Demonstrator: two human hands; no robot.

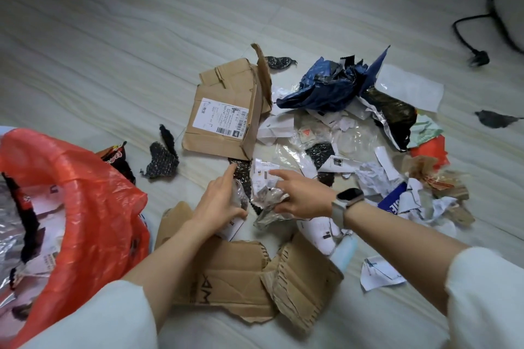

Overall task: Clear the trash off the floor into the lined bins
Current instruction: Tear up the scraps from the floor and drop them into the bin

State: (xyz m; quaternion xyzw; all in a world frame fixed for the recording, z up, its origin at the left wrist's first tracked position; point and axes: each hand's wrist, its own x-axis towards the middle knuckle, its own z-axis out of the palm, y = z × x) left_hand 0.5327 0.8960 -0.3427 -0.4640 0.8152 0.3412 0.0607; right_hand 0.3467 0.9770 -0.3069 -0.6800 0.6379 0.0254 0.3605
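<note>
Torn cardboard (226,278) lies under both forearms while the left hand (221,198) and right hand (300,195) pinch crinkly clear wrappers (266,201), whose loose scraps could easily slip before reaching the red-lined bin (93,193)

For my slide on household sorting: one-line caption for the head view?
Both hands, left and right, gather crinkled clear plastic amid floor litter beside an orange-lined bin.

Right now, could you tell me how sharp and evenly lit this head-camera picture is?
Head view: soft and even at the centre, where both hands and the labelled cardboard read clearly; corners darken; wide-angle bending curves the floor lines; glare on the silver foil in the red bin liner.
</note>
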